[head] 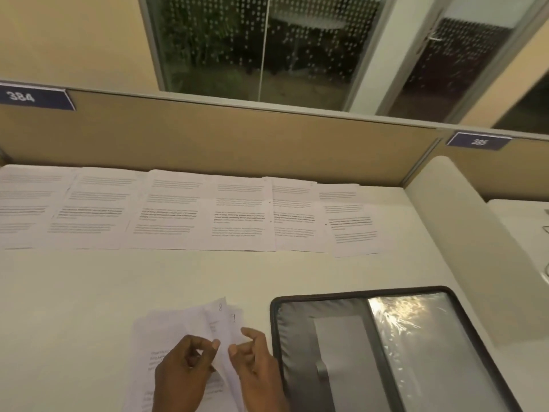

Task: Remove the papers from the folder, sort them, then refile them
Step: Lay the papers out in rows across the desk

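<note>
Hands at near centre: left hand [182,373] pinches a lifted sheet of the paper stack [172,325]; right hand [260,371] pinches the adjoining sheet's edge. Open folder [416,352] lies just right on the worktop [89,292]. Further papers [178,209] lie in an overlapping row along the far partition [237,138].

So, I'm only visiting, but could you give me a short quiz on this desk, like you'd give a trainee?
1. True or false: the folder lies to the left of the left hand.
2. Where does the row of sheets lie? A: along the partition. B: inside the folder. C: on the floor.
3. Fill in: the corner of the taller raised sheet bears the handwritten number ___.

Key: 1 false, it lies to the right. 2 A. 3 8.
</note>
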`<state>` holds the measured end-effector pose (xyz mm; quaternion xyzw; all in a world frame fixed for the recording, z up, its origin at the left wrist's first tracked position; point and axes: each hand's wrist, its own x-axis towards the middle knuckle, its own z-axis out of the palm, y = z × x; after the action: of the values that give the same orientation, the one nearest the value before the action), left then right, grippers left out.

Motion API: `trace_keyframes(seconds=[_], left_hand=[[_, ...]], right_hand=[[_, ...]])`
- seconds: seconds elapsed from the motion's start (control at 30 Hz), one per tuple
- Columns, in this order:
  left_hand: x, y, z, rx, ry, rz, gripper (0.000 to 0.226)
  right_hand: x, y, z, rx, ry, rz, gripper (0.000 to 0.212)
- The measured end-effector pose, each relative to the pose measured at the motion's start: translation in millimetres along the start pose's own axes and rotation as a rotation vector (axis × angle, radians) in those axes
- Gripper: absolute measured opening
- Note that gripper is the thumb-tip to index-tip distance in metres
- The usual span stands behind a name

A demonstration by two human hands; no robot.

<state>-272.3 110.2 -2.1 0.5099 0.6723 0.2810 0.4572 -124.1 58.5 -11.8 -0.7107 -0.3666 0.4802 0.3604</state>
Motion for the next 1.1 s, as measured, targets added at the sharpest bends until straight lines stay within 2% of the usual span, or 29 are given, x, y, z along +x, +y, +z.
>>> trace_keyframes(seconds=[0.03,0.1,0.23,0.4,0.47,0.6,0.7,0.9,1.1], left_hand=[[-1.3,0.5,-0.8,-0.032,-0.012,0.007,0.018],[-6.2,3.8,-4.5,-0.141,-0.035,0.043,0.031],[-13.9,-1.5,-18.6,-0.251,-0.048,0.091,0.05],[-18.6,-31.8,-49.4,0.008,0.148,0.101,0.037],[-20.1,-47.3,-61.7,0.111,0.215,0.088,0.035],[-19.6,-77.2,-75.8,0.329,0.247,0.209,0.039],[-16.6,-92.2,-77.0,0.443,0.281,0.198,0.051],[-11.7,-92.3,-79.5,0.497,0.261,0.201,0.091],[-8.4,-97.4,-80.1,0.495,0.247,0.236,0.105]], right_hand=[[0.4,0.5,0.8,-0.002,0.001,0.024,0.072],[-1.1,0.5,3.2,0.014,0.019,0.052,0.058],[-3.5,9.3,8.6,-0.029,0.039,0.015,0.054],[-7.2,22.4,19.1,-0.132,0.089,-0.014,0.067],[-8.9,25.3,23.3,-0.129,0.122,-0.01,0.062],[-11.3,33.0,29.1,-0.11,0.207,0.026,0.046],[-15.6,31.5,31.7,-0.065,0.235,0.046,0.044],[-25.5,31.9,32.2,0.019,0.286,0.079,0.054],[-32.6,24.6,27.0,0.044,0.277,0.092,0.036]])
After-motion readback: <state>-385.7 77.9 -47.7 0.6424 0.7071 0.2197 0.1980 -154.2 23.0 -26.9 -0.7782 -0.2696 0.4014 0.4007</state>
